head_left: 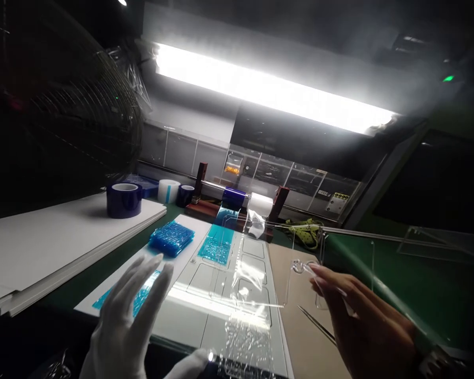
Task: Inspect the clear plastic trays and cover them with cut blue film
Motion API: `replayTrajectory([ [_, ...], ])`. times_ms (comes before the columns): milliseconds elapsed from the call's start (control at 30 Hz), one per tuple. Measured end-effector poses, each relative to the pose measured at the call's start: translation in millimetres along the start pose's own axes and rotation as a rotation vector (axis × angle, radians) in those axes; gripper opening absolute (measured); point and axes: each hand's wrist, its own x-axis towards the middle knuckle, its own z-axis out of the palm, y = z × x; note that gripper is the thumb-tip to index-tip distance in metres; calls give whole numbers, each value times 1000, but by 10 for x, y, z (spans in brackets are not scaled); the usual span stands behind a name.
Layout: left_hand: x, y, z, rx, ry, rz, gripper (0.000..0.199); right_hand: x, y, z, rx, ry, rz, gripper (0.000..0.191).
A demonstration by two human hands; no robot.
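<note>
My left hand (128, 316), in a white glove, is at the lower left with its fingers spread. It holds nothing and hovers over a white sheet with blue film pieces (144, 295). My bare right hand (359, 310) pinches the right side of a thin clear panel (256, 295), where small ring-like shapes show. Through the panel I see a light board (181, 321) with printed rounded outlines. A strip of clear film (248, 342) runs down the board, and a blue film strip (217, 245) lies beside it. Tweezers (318, 323) lie under my right hand.
A wooden stand (199, 181) holds a blue tape roll (234, 197) and a clear film roll (260, 202). A stack of blue film (171, 238) lies at left. A large blue tape roll (124, 200) sits on white sheets (55, 247). A fan (82, 100) stands upper left.
</note>
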Motion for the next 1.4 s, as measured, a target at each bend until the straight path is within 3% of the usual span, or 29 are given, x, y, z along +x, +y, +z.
replayTrajectory([
  [300,6,108,85,-30,-61,39,80,-267,-161,19,80,-38,238,25],
  [533,-50,164,195,-44,-72,111,82,-292,-112,26,23,-83,183,24],
  [667,-208,184,314,-44,-66,110,83,-303,-74,53,7,-115,162,26],
  [867,-560,328,655,179,-390,141,54,-207,137,177,-158,-111,-16,22],
  [1000,-519,252,681,312,-544,129,56,-126,273,212,-192,-189,-43,16],
  [1100,-427,86,561,283,-507,54,55,-96,351,209,-218,-220,-40,13],
  [1267,-351,-104,406,93,-299,18,84,-42,448,160,-221,-256,-107,17],
  [1400,-277,-124,341,138,-246,20,81,52,455,78,-208,-346,-224,22],
])
